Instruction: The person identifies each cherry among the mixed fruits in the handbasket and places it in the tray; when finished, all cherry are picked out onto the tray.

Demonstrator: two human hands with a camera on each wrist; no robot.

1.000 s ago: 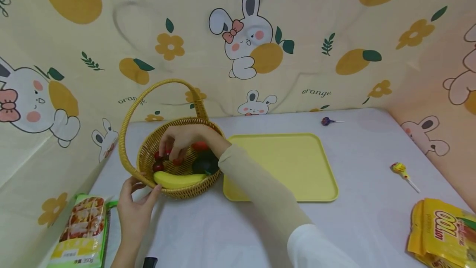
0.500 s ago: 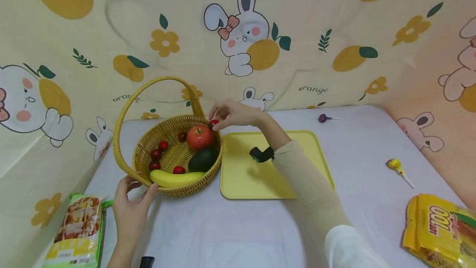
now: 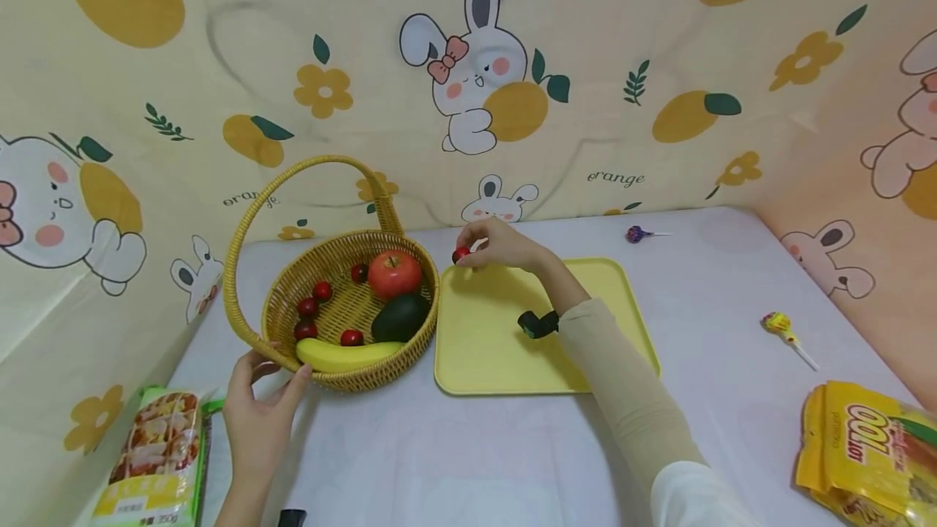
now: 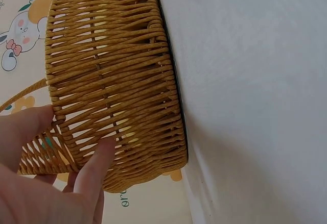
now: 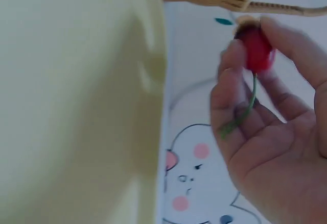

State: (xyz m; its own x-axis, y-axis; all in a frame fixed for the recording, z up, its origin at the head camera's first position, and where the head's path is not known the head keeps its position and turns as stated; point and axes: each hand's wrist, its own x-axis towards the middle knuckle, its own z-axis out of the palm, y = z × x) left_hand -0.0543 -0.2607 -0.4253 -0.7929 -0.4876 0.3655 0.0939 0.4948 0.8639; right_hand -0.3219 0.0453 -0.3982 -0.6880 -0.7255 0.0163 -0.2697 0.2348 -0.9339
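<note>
Cherry (image 3: 459,254) sits in your right grip (image 3: 501,245), pinched between thumb and fingertips that are parted only by the fruit; its green stem (image 5: 250,106) trails toward your palm. Your head view shows it by the far left corner of the yellow tray (image 3: 505,348), though how high above the tray you cannot tell. With your left grip (image 3: 259,413) you hold the rim of the wicker basket (image 3: 359,381) near the foot of its handle (image 3: 231,275), your thumb against the woven outer side and your fingers curled at the rim. Inside the basket you have five more cherries (image 3: 307,307), a red apple (image 3: 394,273), a dark green avocado (image 3: 400,317) near it, and a banana (image 3: 347,356) along the near side. Past the tray's far right corner, a purple lollipop (image 3: 635,234) lies on the table (image 3: 439,462). Farther right, you have a yellow lollipop (image 3: 777,324) and a yellow packet (image 3: 871,450).
</note>
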